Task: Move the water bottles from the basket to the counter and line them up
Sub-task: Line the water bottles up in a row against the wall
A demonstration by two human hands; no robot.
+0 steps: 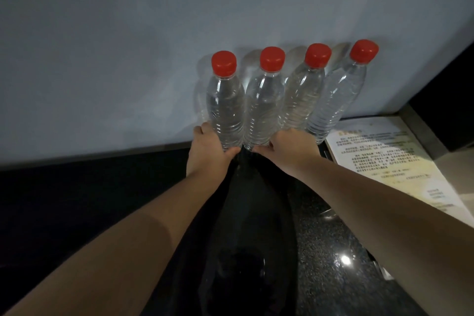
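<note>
Nearest, polished black speckled counter (331, 246), glossy with glints. Further in, left hand (207, 146) wrapped around the base of the leftmost bottle (225, 108); right hand (289, 147) cupped against the bases of the second bottle (264, 108) and third bottle (301, 100). Fourth bottle (336, 102) touching alongside. All clear ribbed plastic, red caps, upright against a matte grey wall (115, 46). Printed laminated sheet (379, 154) lying rightward.

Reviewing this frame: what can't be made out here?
- Basket: not in the head view.
- Bases of the two left bottles: covered by the left hand and right hand.
- Printed sheet: text too small and blurred; cut off at the right edge.
- Black counter: too dark for detail.
</note>
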